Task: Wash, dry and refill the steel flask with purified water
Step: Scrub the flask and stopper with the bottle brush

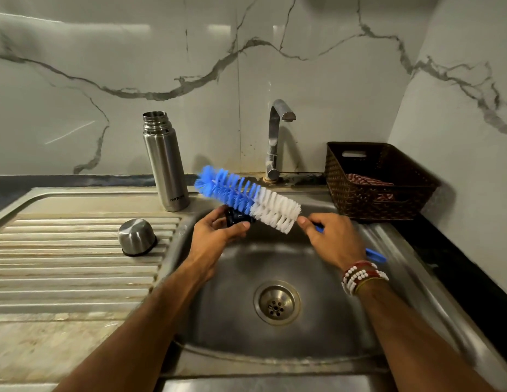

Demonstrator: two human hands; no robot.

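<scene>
The steel flask stands upright and uncapped at the back of the draining board, left of the basin. Its steel cup lid lies upside down on the ribbed board. Over the sink, my left hand holds a small dark stopper in its curled fingers. My right hand grips the blue handle of a bottle brush. The blue and white bristles rest across the stopper, pointing up and left.
The steel sink basin with its drain lies below my hands. A tap rises behind it, not running. A brown woven basket with a cloth inside sits on the dark counter at the right.
</scene>
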